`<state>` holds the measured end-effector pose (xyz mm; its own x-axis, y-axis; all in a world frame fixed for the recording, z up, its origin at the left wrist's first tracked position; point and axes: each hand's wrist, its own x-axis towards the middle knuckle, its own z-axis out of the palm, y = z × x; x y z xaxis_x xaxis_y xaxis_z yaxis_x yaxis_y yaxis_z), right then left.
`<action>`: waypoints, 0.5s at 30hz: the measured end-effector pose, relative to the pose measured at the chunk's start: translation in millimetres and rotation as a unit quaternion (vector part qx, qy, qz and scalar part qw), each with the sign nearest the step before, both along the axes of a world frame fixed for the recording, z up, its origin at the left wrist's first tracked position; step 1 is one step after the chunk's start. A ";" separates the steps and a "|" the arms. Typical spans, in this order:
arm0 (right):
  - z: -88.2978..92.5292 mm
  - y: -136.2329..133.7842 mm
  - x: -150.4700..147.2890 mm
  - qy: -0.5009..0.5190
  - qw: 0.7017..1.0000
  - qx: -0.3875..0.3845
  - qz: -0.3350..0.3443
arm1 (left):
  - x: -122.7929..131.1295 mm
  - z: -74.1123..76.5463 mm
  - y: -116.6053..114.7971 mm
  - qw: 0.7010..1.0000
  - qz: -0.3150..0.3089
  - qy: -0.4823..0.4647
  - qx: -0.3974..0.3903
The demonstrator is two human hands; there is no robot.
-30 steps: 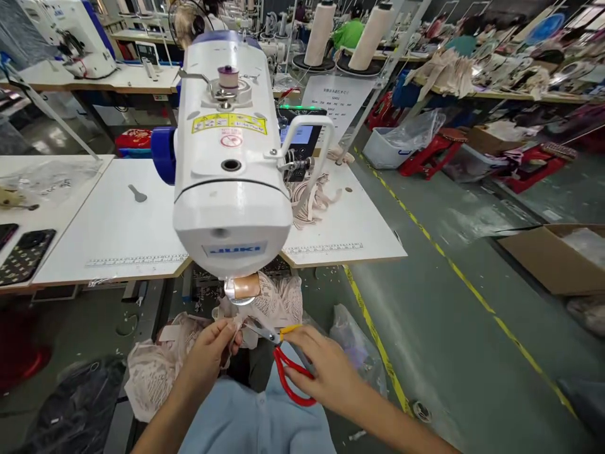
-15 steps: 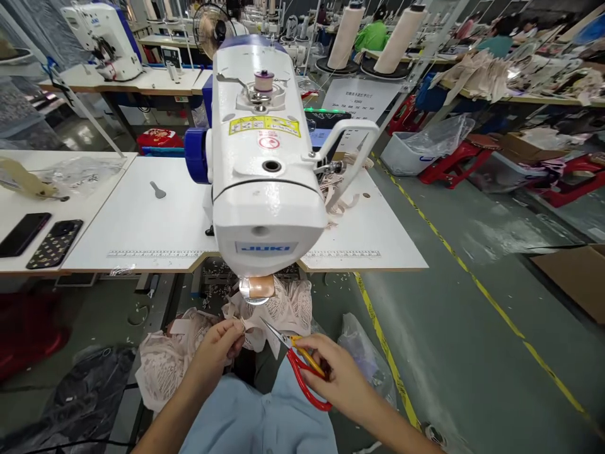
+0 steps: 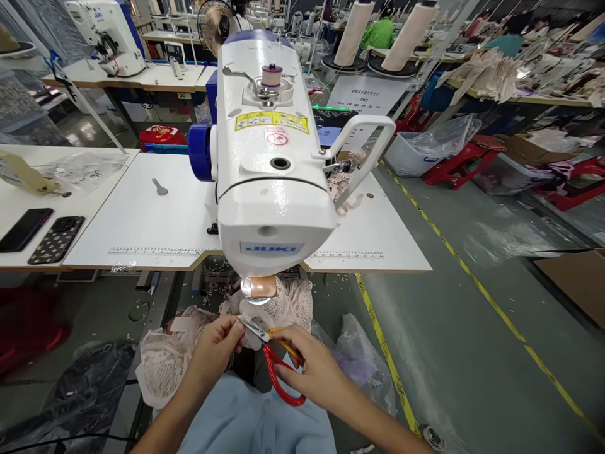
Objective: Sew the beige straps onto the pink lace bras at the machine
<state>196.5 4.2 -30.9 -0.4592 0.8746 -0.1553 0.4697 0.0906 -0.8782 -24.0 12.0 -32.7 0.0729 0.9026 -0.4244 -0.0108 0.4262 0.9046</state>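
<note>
Your left hand point(image 3: 215, 345) pinches the lace fabric point(image 3: 161, 366) below the sewing machine point(image 3: 271, 189) head, forward of the table point(image 3: 142, 227) edge. Your right hand point(image 3: 316, 372) grips the red scissors point(image 3: 267, 356), blades touching the pinched lace edge. Open floor point(image 3: 472, 353) lies to your right.

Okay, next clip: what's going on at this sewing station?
A person sits at a white JUKI sewing machine. Just below its head, the left hand pinches an edge of pale pink lace fabric, and the right hand holds red-handled scissors with the blade tips right at the pinched spot. More lace hangs bunched below the white table, where two phones lie at the left.
</note>
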 end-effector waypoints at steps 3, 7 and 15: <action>-2.7 4.0 1.6 0.022 1.000 -0.016 0.002 | -0.9 1.3 0.7 1.000 0.004 0.013 0.004; -1.1 5.0 6.2 0.017 0.999 -0.040 0.003 | 0.6 -0.1 -0.4 1.000 0.013 0.019 0.001; -3.2 5.2 45.8 -0.073 0.997 -0.020 -0.030 | 6.0 -9.3 -6.4 0.993 0.079 -0.083 -0.023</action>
<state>242.3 9.4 -34.1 -0.3756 0.8921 -0.2513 0.5963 0.0251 -0.8023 -18.0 5.5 -42.1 0.0043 0.8880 -0.4598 -0.2273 0.4486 0.8643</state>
